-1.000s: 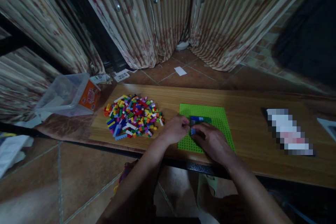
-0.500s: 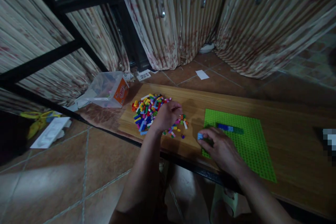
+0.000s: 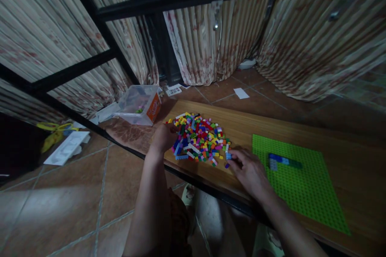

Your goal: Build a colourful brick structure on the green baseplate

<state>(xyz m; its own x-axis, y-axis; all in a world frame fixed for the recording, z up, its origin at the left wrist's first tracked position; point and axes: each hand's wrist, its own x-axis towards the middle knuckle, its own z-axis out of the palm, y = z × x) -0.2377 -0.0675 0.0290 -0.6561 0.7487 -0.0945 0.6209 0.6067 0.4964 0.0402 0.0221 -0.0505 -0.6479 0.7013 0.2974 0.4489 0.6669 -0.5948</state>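
Note:
A light blue toy brick (image 3: 228, 156) is pinched between the thumb and fingers of my right hand (image 3: 249, 168), at the right edge of the brick pile. My left hand (image 3: 164, 136) is at the left side of the pile (image 3: 200, 136), its fingers over the bricks and mostly hidden. The pile mixes many colours. On the right lies a green baseplate (image 3: 304, 192). Near its upper left stand a dark blue brick (image 3: 274, 157), a light blue one (image 3: 285, 161), a dark green one (image 3: 294, 164) and a greyish-blue one (image 3: 273, 164).
A clear plastic box (image 3: 137, 104) with an orange label stands beyond the pile to the left. The wooden board (image 3: 238, 122) carries pile and baseplate. Black metal bars (image 3: 120, 58) and striped curtains (image 3: 196, 44) rise behind. White papers (image 3: 241, 93) lie on the tiled floor.
My left hand has moved left across the pile, uncovering its middle. The right hand, holding the light blue brick, is now beside the pile and farther from the baseplate. The view has shifted.

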